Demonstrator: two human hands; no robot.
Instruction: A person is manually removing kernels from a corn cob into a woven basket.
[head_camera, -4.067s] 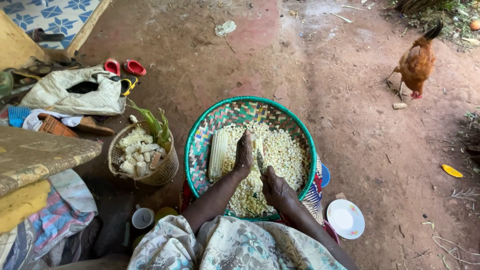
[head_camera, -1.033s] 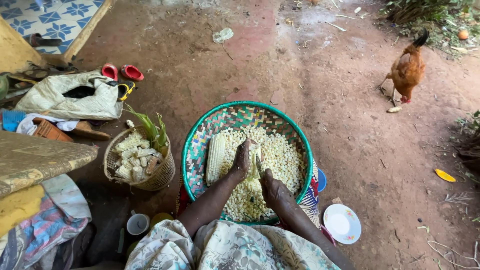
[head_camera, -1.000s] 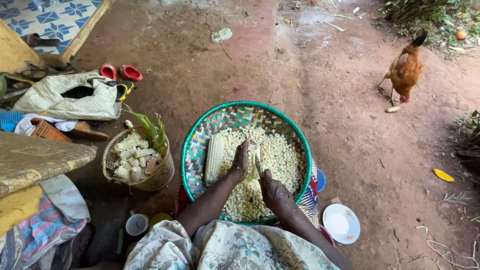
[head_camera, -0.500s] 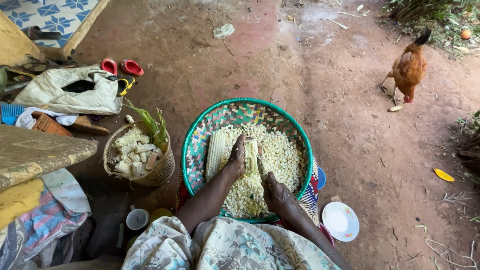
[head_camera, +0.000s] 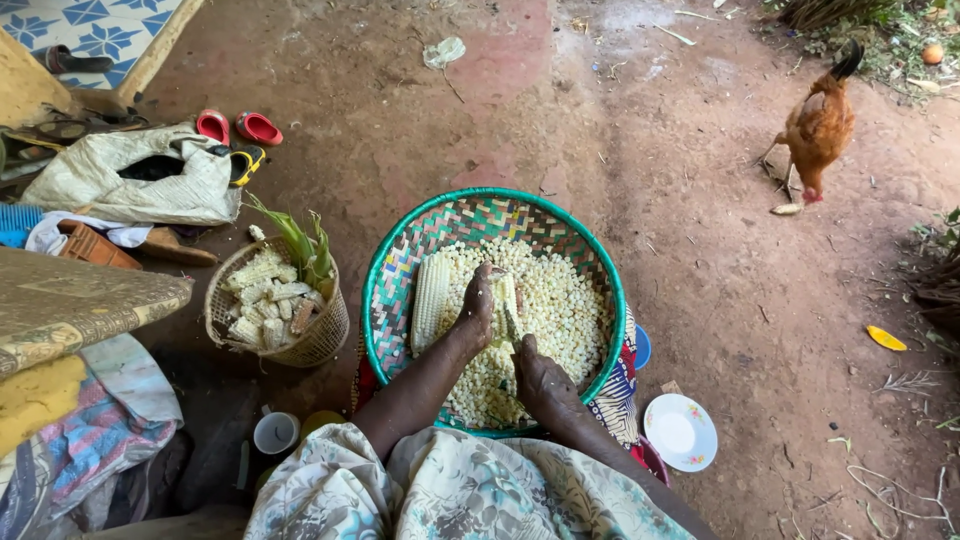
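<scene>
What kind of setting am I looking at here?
Likely a rural home yard: bare earth ground, a chicken foraging loose, and a woven basket of shelled maize set on the dirt.

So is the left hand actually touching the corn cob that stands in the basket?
Touching. The head view shows the left hand wrapped around the upright corn cob, fingers pressed against it, over the loose kernels in the woven basket.

Bare reddish-brown dirt floor (head_camera: 620, 120) in soft daylight, blue-and-white patterned tiles (head_camera: 90, 25) at upper left, patterned cushion (head_camera: 70, 305) at the left edge, green plants (head_camera: 860, 20) at upper right
</scene>
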